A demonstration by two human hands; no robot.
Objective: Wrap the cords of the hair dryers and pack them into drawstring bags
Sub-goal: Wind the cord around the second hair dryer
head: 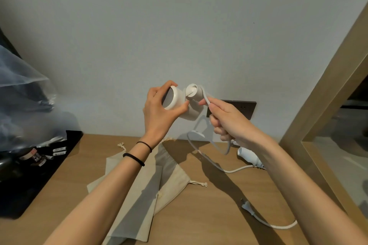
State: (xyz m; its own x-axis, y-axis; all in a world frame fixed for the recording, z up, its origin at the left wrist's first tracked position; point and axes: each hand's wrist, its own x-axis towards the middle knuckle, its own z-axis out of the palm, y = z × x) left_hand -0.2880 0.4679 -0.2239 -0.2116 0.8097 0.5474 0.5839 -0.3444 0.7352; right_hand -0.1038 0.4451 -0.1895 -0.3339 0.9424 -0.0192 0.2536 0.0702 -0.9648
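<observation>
I hold a white hair dryer point(191, 103) up in front of the wall. My left hand point(159, 109) grips its round barrel end. Beside it, my right hand point(229, 119) pinches the grey-white cord point(207, 157) close to the dryer's handle. From there the cord loops down to the wooden tabletop and ends in a plug point(247, 206) near my right forearm. Two beige drawstring bags point(147, 183) lie flat under my left forearm. A second white hair dryer point(249, 155) lies on the table behind my right wrist, partly hidden.
A black tray point(39, 169) with small bottles and a crumpled clear plastic bag point(22, 93) sit at the left. A dark wall socket plate point(245, 107) is behind my right hand. A wood-framed mirror point(326, 105) stands at the right.
</observation>
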